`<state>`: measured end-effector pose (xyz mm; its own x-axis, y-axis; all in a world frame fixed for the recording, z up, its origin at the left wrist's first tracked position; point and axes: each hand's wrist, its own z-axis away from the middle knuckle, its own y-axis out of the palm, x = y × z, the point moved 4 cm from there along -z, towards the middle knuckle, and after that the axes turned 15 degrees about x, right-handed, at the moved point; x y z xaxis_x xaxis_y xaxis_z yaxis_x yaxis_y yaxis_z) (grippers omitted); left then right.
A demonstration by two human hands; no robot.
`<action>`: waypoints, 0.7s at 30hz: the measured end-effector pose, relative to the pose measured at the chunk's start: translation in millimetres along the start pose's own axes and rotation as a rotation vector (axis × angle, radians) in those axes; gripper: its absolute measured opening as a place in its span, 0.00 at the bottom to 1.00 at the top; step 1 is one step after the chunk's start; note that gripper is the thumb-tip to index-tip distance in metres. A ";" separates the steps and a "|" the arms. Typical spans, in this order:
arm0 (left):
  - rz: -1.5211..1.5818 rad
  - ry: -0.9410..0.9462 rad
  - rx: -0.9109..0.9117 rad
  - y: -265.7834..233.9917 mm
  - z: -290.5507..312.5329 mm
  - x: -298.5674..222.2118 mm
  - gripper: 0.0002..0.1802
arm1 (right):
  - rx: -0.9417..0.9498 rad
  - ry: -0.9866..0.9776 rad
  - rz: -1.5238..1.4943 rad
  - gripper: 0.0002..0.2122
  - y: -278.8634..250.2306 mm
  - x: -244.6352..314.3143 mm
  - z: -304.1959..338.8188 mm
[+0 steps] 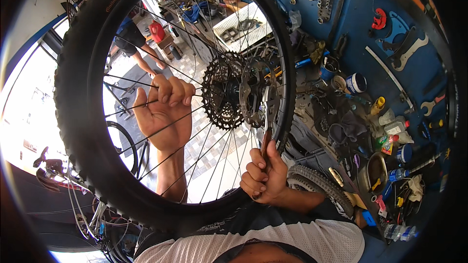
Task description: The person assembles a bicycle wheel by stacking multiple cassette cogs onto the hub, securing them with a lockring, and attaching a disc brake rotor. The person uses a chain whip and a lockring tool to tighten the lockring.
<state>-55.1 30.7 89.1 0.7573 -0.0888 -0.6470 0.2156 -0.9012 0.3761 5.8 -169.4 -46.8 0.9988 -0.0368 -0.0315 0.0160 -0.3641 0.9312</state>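
Observation:
A bicycle wheel with a black knobby tire stands before me. At its hub are a dark sprocket cassette and a metal disc rotor. My left hand reaches behind the spokes, its bent fingers hooked over a spoke and its thumb apart. Lower right, my right hand is closed round the brown handle of a silver-headed wrench. The wrench's head lies against the rotor side near the hub; its exact contact point is hidden.
A cluttered workbench runs along the right, under a blue tool wall. Another tire lies below it. A white perforated basket holds parts at the back. Beyond the spokes are a co-worker's legs; bicycle parts are lower left.

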 end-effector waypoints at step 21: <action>-0.014 0.007 0.022 4.6 -6.6 2.5 0.25 | -0.026 -0.053 0.014 0.29 10.8 -1.7 -6.6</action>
<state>-48.2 29.1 93.6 0.7588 -0.0732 -0.6472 0.2124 -0.9116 0.3520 4.5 -167.2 -34.4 0.9951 -0.0913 -0.0372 0.0040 -0.3394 0.9406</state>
